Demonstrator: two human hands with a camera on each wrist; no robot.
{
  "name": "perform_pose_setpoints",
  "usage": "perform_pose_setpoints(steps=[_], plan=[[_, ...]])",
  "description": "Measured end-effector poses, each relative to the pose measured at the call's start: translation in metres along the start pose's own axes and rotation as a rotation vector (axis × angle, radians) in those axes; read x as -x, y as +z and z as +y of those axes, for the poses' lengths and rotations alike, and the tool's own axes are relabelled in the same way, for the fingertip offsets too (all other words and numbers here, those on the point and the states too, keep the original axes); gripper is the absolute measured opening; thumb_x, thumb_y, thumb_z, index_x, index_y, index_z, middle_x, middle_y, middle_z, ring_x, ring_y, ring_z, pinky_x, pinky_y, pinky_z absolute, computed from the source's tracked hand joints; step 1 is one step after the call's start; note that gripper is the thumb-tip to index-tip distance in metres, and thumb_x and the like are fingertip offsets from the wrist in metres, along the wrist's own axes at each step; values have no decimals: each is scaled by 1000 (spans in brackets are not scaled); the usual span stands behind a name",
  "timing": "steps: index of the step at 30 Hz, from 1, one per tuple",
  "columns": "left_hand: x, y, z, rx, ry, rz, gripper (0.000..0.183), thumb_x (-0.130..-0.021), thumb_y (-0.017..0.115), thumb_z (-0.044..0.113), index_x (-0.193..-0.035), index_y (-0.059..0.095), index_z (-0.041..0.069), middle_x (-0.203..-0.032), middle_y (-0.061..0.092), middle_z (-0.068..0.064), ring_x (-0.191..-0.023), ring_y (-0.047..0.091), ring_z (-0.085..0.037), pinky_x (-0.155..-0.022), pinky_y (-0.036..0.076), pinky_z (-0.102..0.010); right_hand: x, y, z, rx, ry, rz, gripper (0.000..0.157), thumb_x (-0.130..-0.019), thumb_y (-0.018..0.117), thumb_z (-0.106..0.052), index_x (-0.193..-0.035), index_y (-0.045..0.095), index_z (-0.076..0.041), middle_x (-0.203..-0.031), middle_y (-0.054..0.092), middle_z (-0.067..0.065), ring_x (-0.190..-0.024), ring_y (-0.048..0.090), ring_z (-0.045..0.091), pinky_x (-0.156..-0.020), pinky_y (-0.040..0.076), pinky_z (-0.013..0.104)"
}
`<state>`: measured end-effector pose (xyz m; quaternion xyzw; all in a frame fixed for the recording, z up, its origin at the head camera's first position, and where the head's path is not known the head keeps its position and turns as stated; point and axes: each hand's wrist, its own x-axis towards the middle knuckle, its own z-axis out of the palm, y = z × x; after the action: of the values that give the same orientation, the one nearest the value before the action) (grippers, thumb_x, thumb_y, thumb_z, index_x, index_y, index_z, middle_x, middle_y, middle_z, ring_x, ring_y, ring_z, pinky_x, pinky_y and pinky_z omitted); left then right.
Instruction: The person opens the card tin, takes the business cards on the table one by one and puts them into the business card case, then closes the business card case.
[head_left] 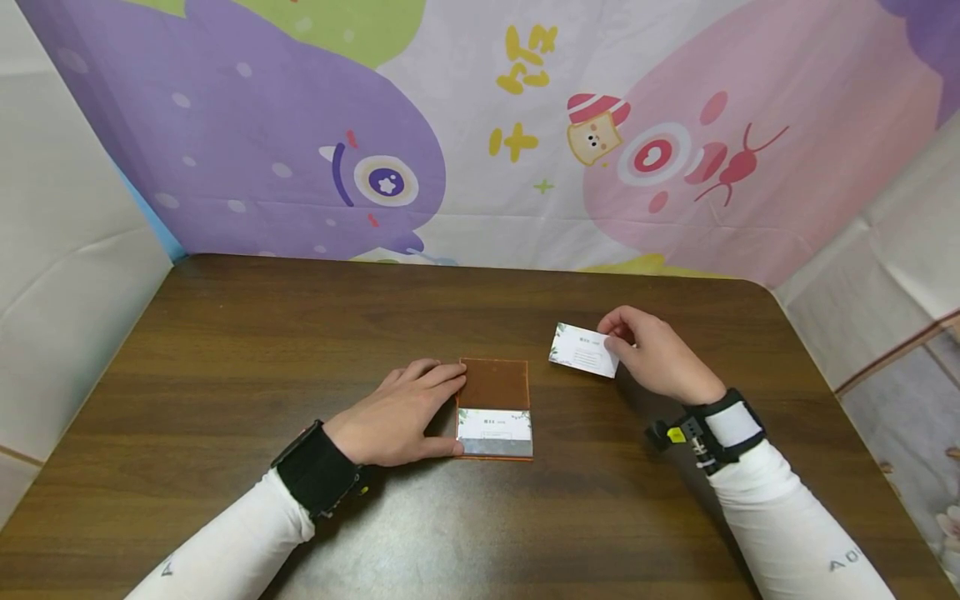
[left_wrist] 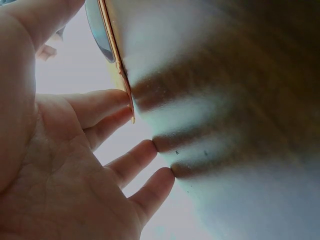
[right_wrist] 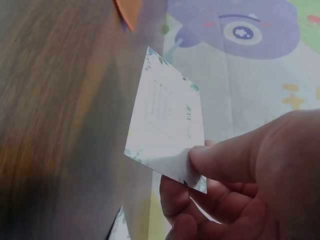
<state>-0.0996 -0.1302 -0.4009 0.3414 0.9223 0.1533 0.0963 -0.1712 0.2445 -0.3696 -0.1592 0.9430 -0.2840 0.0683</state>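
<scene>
A brown leather card holder (head_left: pixel 492 385) lies on the table with a printed white card (head_left: pixel 495 423) in its lower pocket. My left hand (head_left: pixel 401 414) rests spread at the holder's left side, fingertips on its upper left edge and thumb at the lower left corner. In the left wrist view the holder's thin edge (left_wrist: pixel 111 52) shows beside the fingers (left_wrist: pixel 131 162). Right of the holder, my right hand (head_left: pixel 660 354) pinches a white business card (right_wrist: pixel 167 117) with leaf-patterned corners between thumb and fingers, printed side showing.
The brown wooden table (head_left: pixel 315 317) reaches back to a cartoon-printed cloth (head_left: pixel 480 167). Pale cloth hangs at both sides. In the right wrist view, a white leaf-printed corner (right_wrist: pixel 120 229) shows at the bottom and an orange-brown piece (right_wrist: pixel 130 12) at the top.
</scene>
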Motion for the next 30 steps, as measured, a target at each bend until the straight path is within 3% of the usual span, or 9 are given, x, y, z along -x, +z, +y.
perform_pose_setpoints(steps=[30], plan=[[0, 0, -1, 3, 1, 2, 91, -95, 74, 58, -160, 46, 1, -169, 37, -10, -153, 31, -37, -116, 36, -63, -7, 19, -41, -68, -73, -29, 13, -108, 60, -9, -120, 65, -7, -100, 64, 7, -89, 57, 25, -80, 48, 41]])
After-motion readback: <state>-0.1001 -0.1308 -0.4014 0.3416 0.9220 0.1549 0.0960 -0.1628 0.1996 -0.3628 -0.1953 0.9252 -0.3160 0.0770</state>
